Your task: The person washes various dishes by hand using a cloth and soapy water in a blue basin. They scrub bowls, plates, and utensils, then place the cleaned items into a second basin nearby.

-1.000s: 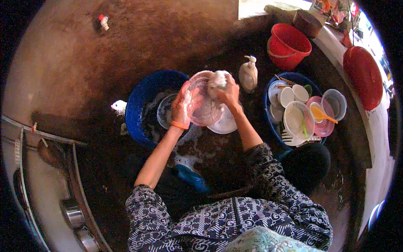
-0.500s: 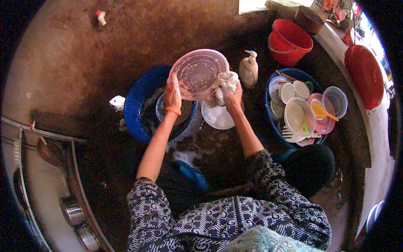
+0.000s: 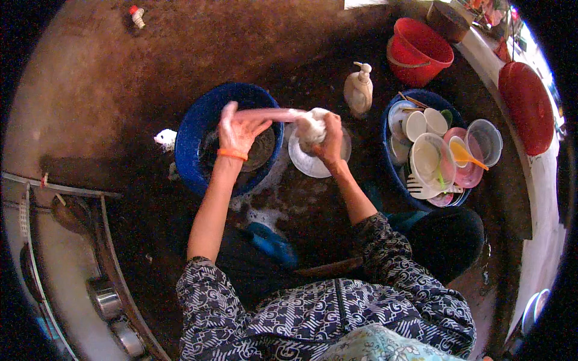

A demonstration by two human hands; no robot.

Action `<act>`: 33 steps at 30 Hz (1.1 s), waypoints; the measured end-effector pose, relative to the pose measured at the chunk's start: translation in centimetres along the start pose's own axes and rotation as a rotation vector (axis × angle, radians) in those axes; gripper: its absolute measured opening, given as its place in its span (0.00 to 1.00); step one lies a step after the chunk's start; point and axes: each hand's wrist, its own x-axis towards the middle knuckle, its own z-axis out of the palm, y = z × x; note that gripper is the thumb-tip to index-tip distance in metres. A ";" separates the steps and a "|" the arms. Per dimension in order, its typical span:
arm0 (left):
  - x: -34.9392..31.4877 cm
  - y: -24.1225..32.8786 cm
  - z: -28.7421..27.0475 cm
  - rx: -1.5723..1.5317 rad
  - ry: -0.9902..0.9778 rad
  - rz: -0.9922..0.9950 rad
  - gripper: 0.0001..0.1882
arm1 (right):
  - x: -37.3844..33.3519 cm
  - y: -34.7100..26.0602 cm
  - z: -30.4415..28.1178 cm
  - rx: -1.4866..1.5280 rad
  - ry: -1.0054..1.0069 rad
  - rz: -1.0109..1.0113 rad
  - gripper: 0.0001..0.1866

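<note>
Clearly the pink plastic plate [image 3: 265,114] could slip: it is held edge-on over the blue wash basin [image 3: 198,129], wet and soapy by the look of it, and a firm scrub from the right could push it out of the left hand's [image 3: 238,129] hold into the dishes below. That hand clamps the plate's left rim, fingers spread, wrist with an orange band bent back. The right hand [image 3: 328,138] is closed tight round a white sponge [image 3: 311,124], pressed on the plate's right end, above a white plate [image 3: 307,162] on the floor. A soap dispenser [image 3: 359,90] stands just beyond
</note>
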 end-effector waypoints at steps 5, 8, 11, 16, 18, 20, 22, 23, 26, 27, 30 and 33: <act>1.2 -0.6 -1.6 -0.003 0.156 0.071 0.28 | -2.7 4.2 1.7 -0.092 -0.474 -0.054 0.26; 0.4 -1.0 -1.3 0.041 -0.139 0.165 0.34 | -6.4 7.6 2.6 -0.417 -0.498 0.161 0.29; -0.8 -1.0 -0.7 0.220 -0.090 0.108 0.35 | -10.0 10.0 2.6 -0.652 -0.607 0.168 0.35; -1.2 -1.5 -0.7 0.421 -0.062 -0.006 0.34 | -7.9 10.0 2.9 -0.341 -0.775 0.556 0.35; -0.9 -2.0 -0.9 0.433 -0.052 -0.028 0.37 | -5.8 7.3 3.0 0.134 -0.450 0.956 0.31; -0.6 -2.7 -1.2 0.396 -0.033 -0.053 0.37 | -3.0 3.8 3.3 0.573 -0.339 0.835 0.23; -0.4 -3.5 -1.3 0.398 -0.084 0.018 0.37 | -1.0 -0.3 3.7 0.680 -0.352 0.597 0.24; -0.5 -4.0 -1.1 0.382 -0.115 0.071 0.35 | 0.2 -2.4 4.8 0.429 -0.321 0.376 0.26; -0.9 -4.5 -0.1 0.196 -0.078 0.001 0.24 | 1.9 -6.4 5.1 -0.020 -0.193 -0.189 0.28; -1.2 -4.4 0.5 0.116 -0.146 -0.024 0.24 | 2.5 -6.4 4.9 -0.034 -0.147 -0.127 0.27; -2.5 -4.7 2.9 0.170 -0.365 0.075 0.36 | 4.5 -3.6 4.2 -0.033 -0.071 0.139 0.25; -3.8 -3.9 4.5 0.237 -0.444 0.105 0.38 | 4.5 1.4 2.5 -0.010 -0.103 0.405 0.31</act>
